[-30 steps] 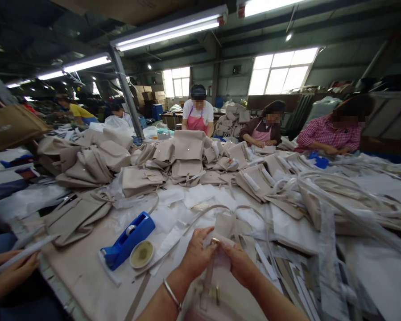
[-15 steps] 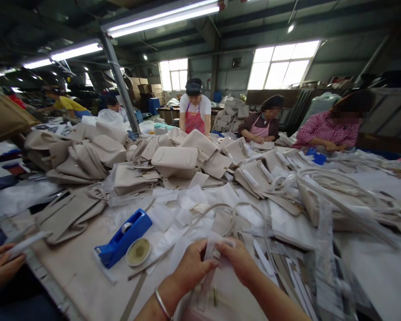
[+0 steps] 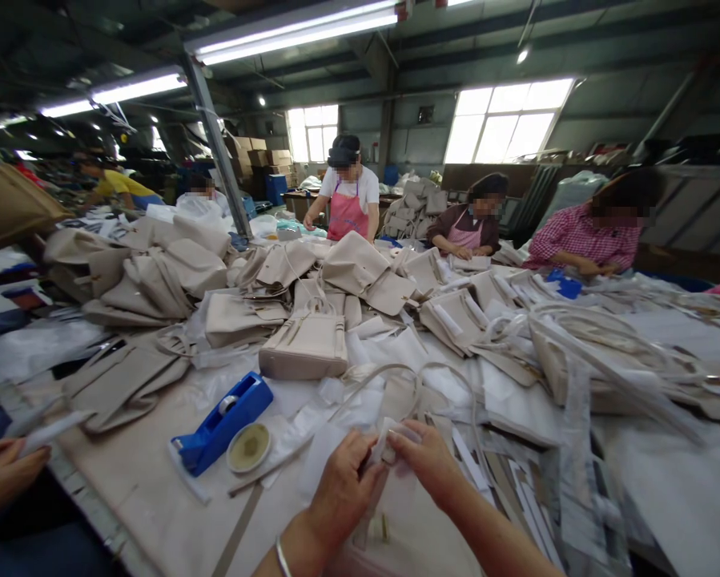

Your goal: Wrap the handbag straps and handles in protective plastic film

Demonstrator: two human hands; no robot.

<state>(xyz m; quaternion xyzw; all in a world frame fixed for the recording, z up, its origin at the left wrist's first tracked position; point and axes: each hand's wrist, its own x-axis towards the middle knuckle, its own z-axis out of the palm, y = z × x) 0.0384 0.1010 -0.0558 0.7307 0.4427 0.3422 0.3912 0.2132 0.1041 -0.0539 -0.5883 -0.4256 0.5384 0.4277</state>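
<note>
A beige handbag [image 3: 416,529] lies at the bottom centre in front of me, with a small gold-coloured metal piece on it. My left hand [image 3: 343,485] and my right hand [image 3: 428,461] meet above it, both closed in a pinch. Between their fingertips is the bag's strap [image 3: 386,450], with thin whitish wrapping around it. My fingers hide part of the strap, so how the wrapping is fastened does not show. To the left of my hands lie a blue tape dispenser [image 3: 224,425] and a small round dish [image 3: 249,447] with yellowish contents.
Beige bags [image 3: 149,272] are heaped across the table's far side, and another bag [image 3: 304,346] stands nearer. White wrapping sheets [image 3: 389,349] and loose strips [image 3: 524,497] lie around. A co-worker's hands [image 3: 11,473] hold a white roll at left. Other people work opposite.
A bag from the heap has come nearer and now shows its front and handles. The co-worker opposite has straightened up, one arm out to the side. My hands stay almost in place on the strap.
</note>
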